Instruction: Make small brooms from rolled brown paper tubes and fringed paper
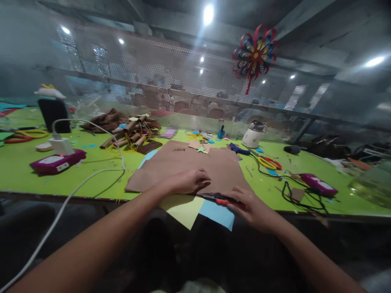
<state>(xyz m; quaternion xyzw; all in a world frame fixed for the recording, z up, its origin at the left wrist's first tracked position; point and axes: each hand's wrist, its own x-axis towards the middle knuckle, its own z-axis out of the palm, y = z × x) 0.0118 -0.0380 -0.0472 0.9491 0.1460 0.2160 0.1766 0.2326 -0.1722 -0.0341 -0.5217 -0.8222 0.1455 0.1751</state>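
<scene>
Bare forearms nearest, coming in from both lower corners to the front of the green desk. Left hand on the brown sheet near its front edge, fingers curled in; can't tell if they pinch anything. Right hand closed round a black-and-red tool lying along that same edge; exact type of tool too blurry to call. Brown sheet flat on the desk, in front of the person. Yellow paper and blue paper side by side, sticking out past the desk edge under the hands. Green star at the sheet's far side. Right of sheet: blue glue gun, yellow-and-red scissors, purple power strip with black cord, white jug farther back. Left: heap of brown paper rolls, second purple strip with white charger and white cable. Perforated screen behind, multicoloured pinwheel up right
</scene>
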